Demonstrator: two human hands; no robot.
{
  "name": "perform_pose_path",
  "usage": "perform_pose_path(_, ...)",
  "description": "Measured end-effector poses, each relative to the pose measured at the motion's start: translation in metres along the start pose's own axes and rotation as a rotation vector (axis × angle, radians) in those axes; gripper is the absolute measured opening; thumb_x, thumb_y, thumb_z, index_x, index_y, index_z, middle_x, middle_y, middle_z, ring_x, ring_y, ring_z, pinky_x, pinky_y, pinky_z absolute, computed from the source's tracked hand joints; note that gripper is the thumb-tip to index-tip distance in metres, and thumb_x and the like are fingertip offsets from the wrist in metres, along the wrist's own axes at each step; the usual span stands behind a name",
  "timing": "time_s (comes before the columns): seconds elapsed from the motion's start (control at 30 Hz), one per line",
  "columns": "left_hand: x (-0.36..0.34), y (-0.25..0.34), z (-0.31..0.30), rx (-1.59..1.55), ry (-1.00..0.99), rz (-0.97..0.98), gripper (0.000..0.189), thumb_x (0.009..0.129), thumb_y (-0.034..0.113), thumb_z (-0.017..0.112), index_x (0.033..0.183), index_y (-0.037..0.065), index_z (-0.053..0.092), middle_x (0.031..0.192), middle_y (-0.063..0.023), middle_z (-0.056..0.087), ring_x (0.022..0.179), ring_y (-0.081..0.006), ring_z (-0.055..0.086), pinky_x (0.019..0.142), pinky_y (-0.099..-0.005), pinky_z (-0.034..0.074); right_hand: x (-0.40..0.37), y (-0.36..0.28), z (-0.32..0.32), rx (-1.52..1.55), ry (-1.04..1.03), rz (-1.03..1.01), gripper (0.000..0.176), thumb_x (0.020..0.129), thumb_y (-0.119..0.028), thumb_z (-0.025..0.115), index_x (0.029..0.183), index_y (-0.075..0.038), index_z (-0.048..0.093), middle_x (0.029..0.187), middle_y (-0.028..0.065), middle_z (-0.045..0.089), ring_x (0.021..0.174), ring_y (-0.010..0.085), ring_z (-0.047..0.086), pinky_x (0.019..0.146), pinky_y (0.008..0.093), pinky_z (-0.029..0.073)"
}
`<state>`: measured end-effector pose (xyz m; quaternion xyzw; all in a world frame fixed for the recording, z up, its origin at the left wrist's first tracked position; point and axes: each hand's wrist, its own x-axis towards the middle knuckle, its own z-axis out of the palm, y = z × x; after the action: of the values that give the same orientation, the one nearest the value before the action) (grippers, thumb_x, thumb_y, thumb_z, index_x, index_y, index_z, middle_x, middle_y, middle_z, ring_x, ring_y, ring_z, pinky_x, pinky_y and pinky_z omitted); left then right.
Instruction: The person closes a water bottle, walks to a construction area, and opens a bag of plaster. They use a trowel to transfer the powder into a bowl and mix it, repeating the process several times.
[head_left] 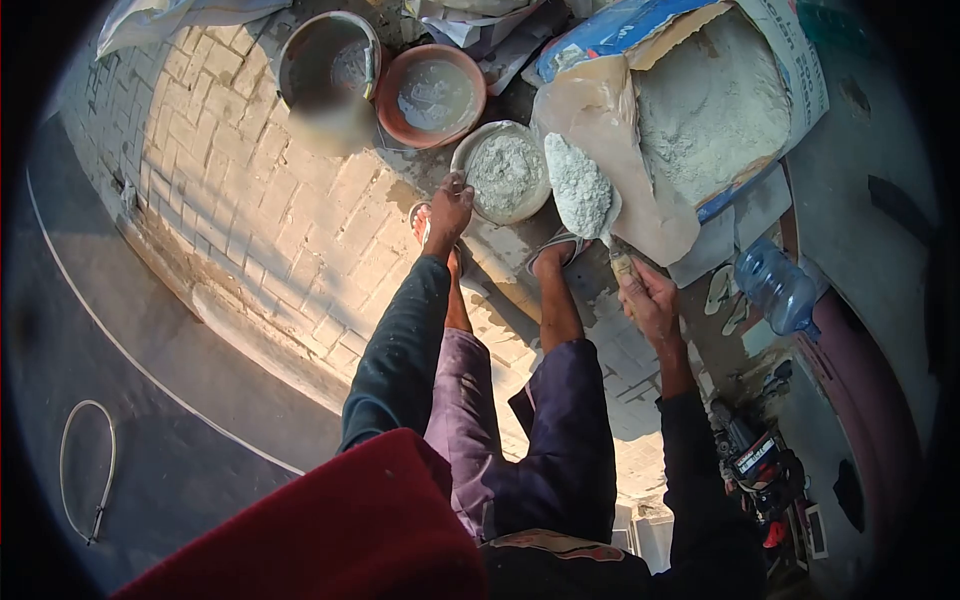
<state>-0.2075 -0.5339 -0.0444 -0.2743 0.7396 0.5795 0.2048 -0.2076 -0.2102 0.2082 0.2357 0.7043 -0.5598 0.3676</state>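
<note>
My right hand [648, 299] is wrapped round the wooden handle of a trowel [619, 266], its blade heaped with pale grey powder [580, 188]. The loaded blade hangs between a bowl [459, 160] and an opened paper sack [800, 50]. Inside the sack lies more of the same powder [715, 110]. With my left hand [450, 212] I grip the near-left rim of the bowl, which is filled with powder [503, 172]. The fingertips are partly hidden at the rim.
A reddish basin [477, 88] with cloudy water and a dark bucket [290, 65] stand beyond the bowl. To the right are a clear blue water bottle [778, 285] and a pair of slippers [720, 290]. Brick paving [270, 210] lies underfoot; a hose loop [65, 455] is far left.
</note>
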Motion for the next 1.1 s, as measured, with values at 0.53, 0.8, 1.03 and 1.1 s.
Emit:
perform_pose_path(0.53, 0.002, 0.002, -0.025, -0.079, -0.145, -0.064, 0.045, 0.095, 0.019, 0.061, 0.132, -0.004, 0.049, 0.114, -0.0168, 0.069, 0.105, -0.0223, 0.066, 0.089, -0.0315, 0.05, 0.19, 0.181, 0.116, -0.705, 0.163, -0.159, 0.047, 0.088, -0.041, 0.062, 0.128, -0.016, 0.063, 0.114, 0.0195, 0.066, 0.104, 0.0384, 0.062, 0.096, 0.0448, 0.048)
perform_pose_path(0.8, -0.001, 0.015, -0.027, -0.067, -0.179, -0.13, 0.04, 0.099, 0.013, 0.053, 0.133, -0.007, 0.046, 0.118, -0.0153, 0.066, 0.108, -0.0236, 0.063, 0.096, -0.034, 0.047, 0.144, 0.118, 0.111, -0.87, 0.139, -0.06, 0.044, 0.091, -0.032, 0.057, 0.132, -0.015, 0.055, 0.108, 0.0215, 0.063, 0.101, 0.0431, 0.062, 0.085, 0.0571, 0.047)
perform_pose_path(1.03, -0.005, 0.017, -0.024, -0.126, -0.17, -0.121, 0.041, 0.099, 0.014, 0.054, 0.133, -0.008, 0.046, 0.118, -0.0148, 0.067, 0.107, -0.0232, 0.063, 0.096, -0.0334, 0.048, 0.147, 0.164, 0.13, -0.926, 0.16, -0.137, 0.047, 0.091, -0.031, 0.059, 0.136, -0.016, 0.053, 0.113, 0.0233, 0.062, 0.103, 0.0453, 0.061, 0.086, 0.0596, 0.046)
perform_pose_path(1.1, -0.005, 0.014, -0.024, -0.129, -0.169, -0.11, 0.043, 0.099, 0.014, 0.055, 0.134, -0.007, 0.045, 0.119, -0.015, 0.066, 0.107, -0.0224, 0.063, 0.095, -0.0329, 0.048, 0.159, 0.157, 0.129, -0.83, 0.1, -0.053, 0.047, 0.092, -0.032, 0.058, 0.136, -0.016, 0.054, 0.116, 0.0239, 0.062, 0.103, 0.0462, 0.061, 0.085, 0.0581, 0.048)
